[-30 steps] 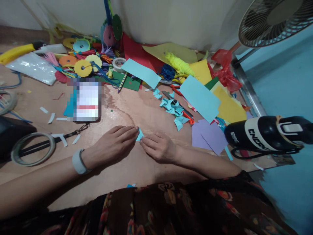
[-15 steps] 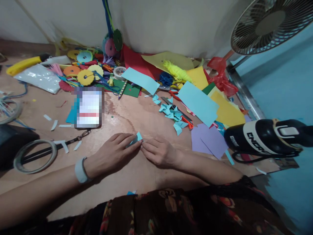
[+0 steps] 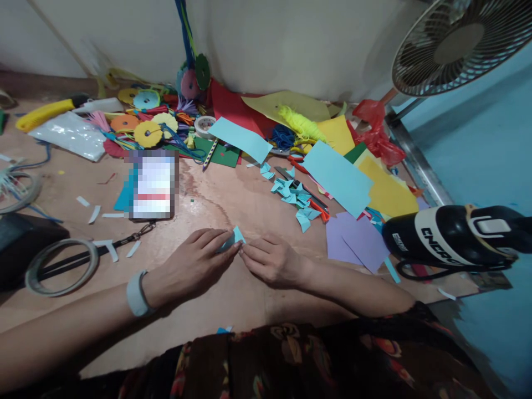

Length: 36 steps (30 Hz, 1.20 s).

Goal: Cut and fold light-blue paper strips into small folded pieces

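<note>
A small light-blue paper piece (image 3: 238, 235) shows between my two hands, low in the middle of the table. My left hand (image 3: 201, 257) lies over its left part, fingers and thumb closed on it. At its right edge is my right hand (image 3: 272, 259), fingertips pinched together against the paper near my left thumb. Part of the paper is hidden under my left fingers. Several folded light-blue pieces (image 3: 291, 193) lie in a pile to the upper right, beside orange-handled scissors (image 3: 319, 210).
Light-blue sheets (image 3: 338, 176), purple paper (image 3: 363, 241) and a black bottle (image 3: 440, 235) are on the right. A phone (image 3: 153, 183), a tape ring (image 3: 62, 267) and white scraps lie left. Coloured craft discs (image 3: 148, 134) and yellow yarn (image 3: 301, 124) are at the back; a fan (image 3: 461, 44) stands upper right.
The whole view has shifted slightly. Both hands keep nearly the same pose, with a little more of the light-blue paper showing between them.
</note>
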Each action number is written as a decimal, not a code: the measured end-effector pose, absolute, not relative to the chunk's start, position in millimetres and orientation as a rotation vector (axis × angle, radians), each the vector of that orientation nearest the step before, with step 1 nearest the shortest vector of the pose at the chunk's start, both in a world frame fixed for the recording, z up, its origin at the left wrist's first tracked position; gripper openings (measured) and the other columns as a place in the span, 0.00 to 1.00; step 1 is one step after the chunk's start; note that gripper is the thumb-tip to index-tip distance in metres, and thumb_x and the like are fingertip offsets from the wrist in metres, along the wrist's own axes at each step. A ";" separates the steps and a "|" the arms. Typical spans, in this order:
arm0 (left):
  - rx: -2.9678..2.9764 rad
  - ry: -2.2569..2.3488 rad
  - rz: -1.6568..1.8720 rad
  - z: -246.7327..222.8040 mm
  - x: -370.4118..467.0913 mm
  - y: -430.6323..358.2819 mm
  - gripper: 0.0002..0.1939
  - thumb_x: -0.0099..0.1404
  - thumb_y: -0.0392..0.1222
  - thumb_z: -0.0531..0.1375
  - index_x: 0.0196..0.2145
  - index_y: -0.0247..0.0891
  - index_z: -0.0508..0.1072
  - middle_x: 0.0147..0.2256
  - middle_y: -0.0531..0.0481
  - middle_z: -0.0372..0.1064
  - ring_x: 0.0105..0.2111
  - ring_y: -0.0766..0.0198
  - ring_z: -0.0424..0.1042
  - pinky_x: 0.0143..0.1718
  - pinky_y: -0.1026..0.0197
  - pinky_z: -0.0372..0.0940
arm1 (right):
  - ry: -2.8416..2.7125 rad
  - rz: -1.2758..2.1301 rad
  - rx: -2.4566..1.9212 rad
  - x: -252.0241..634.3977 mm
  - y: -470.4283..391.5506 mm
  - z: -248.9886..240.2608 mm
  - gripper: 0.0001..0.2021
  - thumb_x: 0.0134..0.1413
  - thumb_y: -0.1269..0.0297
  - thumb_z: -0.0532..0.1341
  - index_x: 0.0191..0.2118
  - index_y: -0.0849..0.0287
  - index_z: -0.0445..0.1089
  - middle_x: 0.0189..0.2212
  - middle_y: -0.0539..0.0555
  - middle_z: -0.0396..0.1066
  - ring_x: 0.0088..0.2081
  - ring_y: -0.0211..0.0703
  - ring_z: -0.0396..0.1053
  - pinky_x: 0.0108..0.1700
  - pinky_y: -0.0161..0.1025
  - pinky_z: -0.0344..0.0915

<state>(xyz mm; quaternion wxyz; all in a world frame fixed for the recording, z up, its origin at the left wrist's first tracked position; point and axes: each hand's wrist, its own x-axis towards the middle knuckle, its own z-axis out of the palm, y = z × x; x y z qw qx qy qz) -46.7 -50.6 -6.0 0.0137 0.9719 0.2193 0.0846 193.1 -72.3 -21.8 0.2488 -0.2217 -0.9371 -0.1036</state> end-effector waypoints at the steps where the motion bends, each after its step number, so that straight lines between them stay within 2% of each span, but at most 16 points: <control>1: 3.026 0.683 0.259 -5.7 -46.5 -50.7 0.18 0.70 0.36 0.56 0.57 0.35 0.68 0.55 0.37 0.68 0.53 0.49 0.67 0.52 0.49 0.66 | -2.553 -0.284 -0.606 193.1 -72.3 -22.1 0.10 0.64 0.75 0.56 0.34 0.64 0.74 0.36 0.54 0.76 0.38 0.39 0.71 0.37 0.39 0.61; 5: 3.031 0.680 0.226 -5.3 -46.4 -50.5 0.18 0.70 0.36 0.56 0.57 0.35 0.69 0.54 0.37 0.68 0.54 0.49 0.67 0.53 0.48 0.65 | -2.549 -0.259 -0.630 192.5 -73.2 -23.1 0.09 0.63 0.73 0.57 0.35 0.63 0.74 0.35 0.54 0.77 0.38 0.39 0.71 0.36 0.39 0.62; 8: 3.028 0.684 0.206 -5.0 -46.2 -50.3 0.18 0.70 0.36 0.56 0.56 0.35 0.69 0.55 0.37 0.68 0.54 0.49 0.67 0.53 0.48 0.65 | -2.466 -0.206 -0.711 192.5 -74.9 -22.6 0.08 0.62 0.67 0.59 0.38 0.64 0.74 0.34 0.55 0.77 0.36 0.41 0.71 0.35 0.40 0.62; 11: 3.023 0.680 0.208 -4.3 -45.8 -50.3 0.17 0.70 0.37 0.56 0.55 0.36 0.70 0.54 0.38 0.68 0.53 0.49 0.67 0.53 0.48 0.66 | -2.390 -0.164 -0.842 193.3 -76.5 -22.5 0.13 0.62 0.61 0.59 0.43 0.65 0.75 0.39 0.58 0.78 0.38 0.45 0.72 0.37 0.42 0.64; 16: 3.018 0.666 0.177 -2.4 -45.9 -50.1 0.18 0.69 0.36 0.56 0.56 0.35 0.70 0.55 0.38 0.68 0.54 0.48 0.67 0.53 0.47 0.66 | -2.431 -0.061 -0.943 193.7 -77.4 -26.8 0.23 0.61 0.53 0.60 0.52 0.68 0.71 0.48 0.65 0.75 0.49 0.52 0.70 0.45 0.47 0.65; 20: 3.009 0.663 0.164 -0.8 -45.5 -49.4 0.18 0.69 0.36 0.56 0.56 0.35 0.70 0.55 0.38 0.68 0.54 0.47 0.67 0.53 0.47 0.66 | -2.421 -0.028 -0.956 194.2 -77.7 -29.1 0.25 0.60 0.53 0.61 0.53 0.70 0.71 0.49 0.66 0.74 0.51 0.53 0.69 0.49 0.48 0.64; 24: 3.001 0.664 0.169 -0.5 -44.7 -49.1 0.17 0.69 0.36 0.56 0.55 0.36 0.70 0.54 0.38 0.68 0.53 0.48 0.67 0.53 0.47 0.66 | -2.442 0.016 -0.972 195.3 -76.9 -29.0 0.25 0.60 0.52 0.61 0.54 0.68 0.70 0.51 0.66 0.73 0.53 0.53 0.68 0.52 0.50 0.63; 36: 2.979 0.664 0.174 1.0 -43.6 -48.9 0.17 0.68 0.35 0.57 0.55 0.36 0.70 0.54 0.38 0.68 0.54 0.49 0.67 0.53 0.48 0.65 | -2.469 -0.006 -1.027 194.4 -73.2 -29.6 0.27 0.59 0.50 0.61 0.56 0.67 0.69 0.53 0.66 0.72 0.54 0.55 0.66 0.56 0.53 0.60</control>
